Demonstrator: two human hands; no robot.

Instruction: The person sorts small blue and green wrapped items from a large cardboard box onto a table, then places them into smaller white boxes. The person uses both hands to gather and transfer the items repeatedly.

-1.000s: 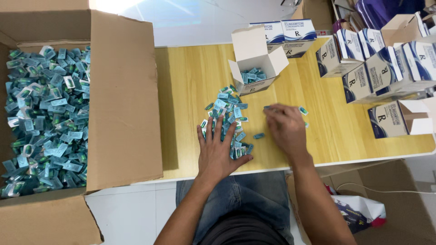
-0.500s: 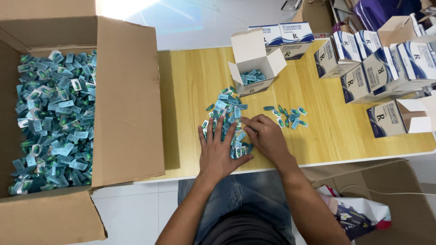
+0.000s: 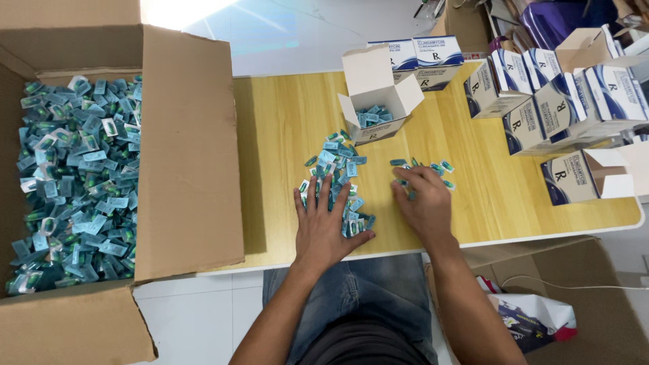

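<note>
A heap of small teal blister packets (image 3: 338,162) lies in the middle of the wooden table (image 3: 284,135). My left hand (image 3: 324,226) rests flat on the near end of that heap, fingers spread. My right hand (image 3: 422,203) lies palm down over a smaller group of packets (image 3: 433,167) to the right, its fingertips touching them. Behind the heap stands an open white carton (image 3: 375,101) with a few packets inside.
A big cardboard box (image 3: 182,155) full of the same teal packets sits at the left. White and blue cartons (image 3: 541,101), some open, crowd the right side and back of the table. A plastic bag (image 3: 534,318) lies in a box on the floor.
My right hand slid left to the heap, then back right, and now covers the small group of packets. My left hand stayed on the heap.
</note>
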